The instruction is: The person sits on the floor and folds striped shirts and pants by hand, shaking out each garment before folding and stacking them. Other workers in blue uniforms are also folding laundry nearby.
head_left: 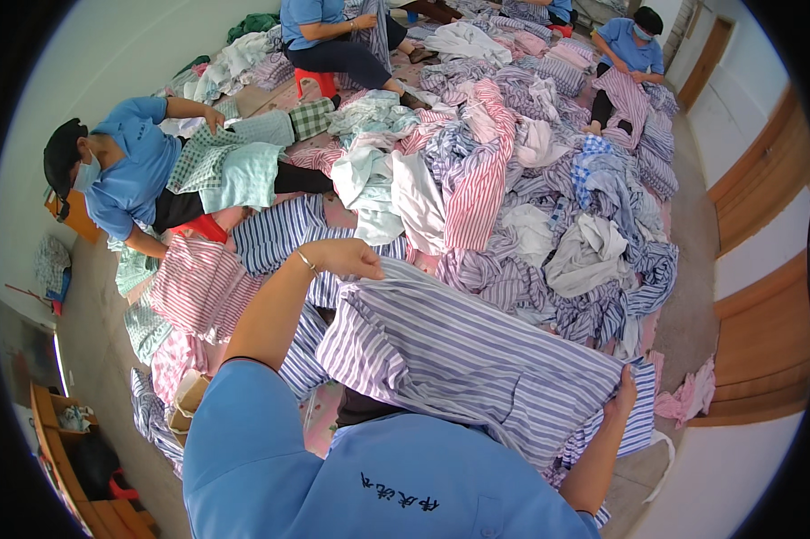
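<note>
A purple-and-white striped garment is stretched across my lap, with part of it folded over on the left. Pinching its far left edge, my left hand is raised and wears a bracelet. At the opposite end, my right hand grips the garment's right edge, thumb on top. Below and beside my right hand lies a blue-and-white striped cloth. To the left of the garment, blue-striped folded fabric shows partly from beneath my left arm.
A large heap of loose striped garments spreads ahead. At left, a masked co-worker handles green checked cloth beside folded pink-striped garments. Other people sit farther back. Wooden doors line the right wall.
</note>
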Available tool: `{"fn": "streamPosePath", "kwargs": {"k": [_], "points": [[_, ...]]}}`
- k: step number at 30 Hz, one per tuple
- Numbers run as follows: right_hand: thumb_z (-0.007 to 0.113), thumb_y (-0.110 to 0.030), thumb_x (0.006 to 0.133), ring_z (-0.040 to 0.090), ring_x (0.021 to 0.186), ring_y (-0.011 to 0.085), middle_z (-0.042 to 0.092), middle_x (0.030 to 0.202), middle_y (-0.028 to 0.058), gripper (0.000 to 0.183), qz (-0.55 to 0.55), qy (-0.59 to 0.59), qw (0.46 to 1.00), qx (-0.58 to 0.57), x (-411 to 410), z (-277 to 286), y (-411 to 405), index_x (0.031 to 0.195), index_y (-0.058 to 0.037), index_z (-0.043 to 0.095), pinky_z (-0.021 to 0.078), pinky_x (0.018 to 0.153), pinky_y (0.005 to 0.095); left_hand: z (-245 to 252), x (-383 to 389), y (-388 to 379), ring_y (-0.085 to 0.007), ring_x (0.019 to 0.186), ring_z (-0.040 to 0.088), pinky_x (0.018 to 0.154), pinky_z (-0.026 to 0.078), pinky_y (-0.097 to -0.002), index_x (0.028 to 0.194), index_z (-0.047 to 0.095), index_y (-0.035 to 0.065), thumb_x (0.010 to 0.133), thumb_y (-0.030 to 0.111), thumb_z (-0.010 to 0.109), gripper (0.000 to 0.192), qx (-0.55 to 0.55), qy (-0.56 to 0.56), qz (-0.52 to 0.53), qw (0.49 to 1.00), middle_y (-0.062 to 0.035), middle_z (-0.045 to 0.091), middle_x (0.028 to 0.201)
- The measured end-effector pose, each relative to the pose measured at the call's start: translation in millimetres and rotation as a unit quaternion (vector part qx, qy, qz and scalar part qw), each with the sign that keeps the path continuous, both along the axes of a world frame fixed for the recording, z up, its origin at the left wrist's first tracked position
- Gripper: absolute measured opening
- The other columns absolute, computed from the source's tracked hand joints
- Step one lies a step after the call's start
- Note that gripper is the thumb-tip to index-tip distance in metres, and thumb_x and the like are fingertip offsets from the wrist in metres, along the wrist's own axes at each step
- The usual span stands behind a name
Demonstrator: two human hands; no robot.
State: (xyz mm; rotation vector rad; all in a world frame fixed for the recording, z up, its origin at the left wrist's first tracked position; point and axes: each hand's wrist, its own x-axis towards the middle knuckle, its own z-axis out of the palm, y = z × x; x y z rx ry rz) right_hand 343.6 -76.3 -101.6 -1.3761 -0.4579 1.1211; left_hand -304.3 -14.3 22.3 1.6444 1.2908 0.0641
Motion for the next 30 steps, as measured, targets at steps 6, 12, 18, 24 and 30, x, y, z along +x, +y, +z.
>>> {"fn": "streamPosePath", "kwargs": {"k": [6,12,18,24,30], "points": [[0.067,-0.030,0.085,0.061,0.085,0.0227,0.063,0.099,0.0130,0.040,0.016,-0.019,1.000,0.001,-6.2,4.6,1.8,0.104,0.0034,0.056,0.0494,0.076,0.0352,-32.0,6.0,0.1,-0.0108,0.063,0.050,0.058,0.041,-0.0272,0.088,0.060,0.0014,0.088,0.021,0.060,0.020,0.250,-0.049,0.151,0.955,-0.0013,0.055,0.068],[0.067,-0.021,0.084,0.056,0.075,0.0186,0.061,0.087,0.0089,0.031,0.013,-0.335,0.938,-0.089,2.4,-35.6,7.3,0.103,0.0002,0.057,0.0460,0.071,0.0325,-80.1,11.4,-7.5,-0.0250,0.086,0.064,0.077,0.047,-0.0362,0.097,0.062,0.0073,0.085,0.030,0.060,0.026,0.312,0.029,0.307,0.899,-0.0117,0.066,0.089],[0.062,-0.014,0.085,0.053,0.073,0.0141,0.056,0.081,0.0041,0.024,0.159,-0.541,0.824,0.061,-115.8,58.1,-4.4,0.104,-0.0019,0.055,0.0442,0.065,0.0273,-134.3,-40.2,-88.1,-0.0169,0.073,0.059,0.068,0.045,-0.0265,0.100,0.062,0.0037,0.093,0.043,0.049,0.042,0.171,-0.077,0.519,0.834,-0.0035,0.064,0.085],[0.069,-0.012,0.077,0.056,0.103,0.0252,0.051,0.120,0.0137,0.069,0.619,-0.287,0.709,0.178,-337.2,108.7,-57.1,0.136,-0.0073,0.033,0.0442,0.091,0.0353,-184.0,-10.0,-152.5,-0.0201,0.097,0.064,0.087,0.050,-0.0359,0.121,0.055,0.0011,0.091,0.056,0.042,0.064,-0.268,-0.472,0.507,0.670,-0.0099,0.066,0.108],[0.062,-0.007,0.079,0.053,0.109,0.0285,0.052,0.121,0.0155,0.056,0.632,-0.214,0.686,0.292,-390.4,109.4,-59.9,0.131,-0.0067,0.042,0.0396,0.095,0.0340,-241.3,-43.5,-151.6,-0.0221,0.091,0.064,0.084,0.051,-0.0359,0.110,0.060,0.0014,0.083,0.019,0.059,0.033,-0.091,-0.572,0.524,0.624,-0.0106,0.066,0.103]]}}
